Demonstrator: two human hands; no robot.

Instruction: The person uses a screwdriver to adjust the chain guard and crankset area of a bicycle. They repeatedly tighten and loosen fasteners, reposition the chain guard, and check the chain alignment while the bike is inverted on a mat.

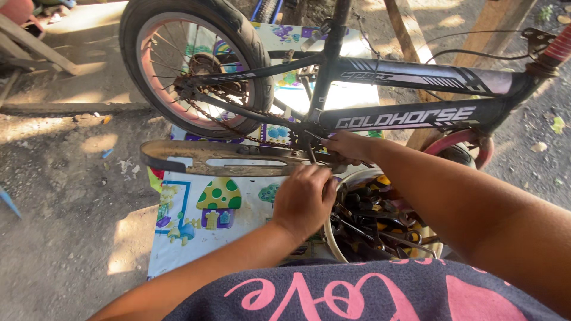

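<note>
A small black bicycle (380,95) stands over a colourful printed mat, its pink-rimmed rear wheel (193,65) at ten o'clock and part of its pink front wheel (461,145) at three o'clock. A worn, dusty chain guard (220,157) lies horizontally just below the rusty chain (220,119), stretching from nine o'clock toward the crank area at centre. The guard's curved left end points away from the frame; its right end meets the bottom bracket.

patterned mat (196,232), tool bucket (331,241), dirt ground (59,196)
</note>
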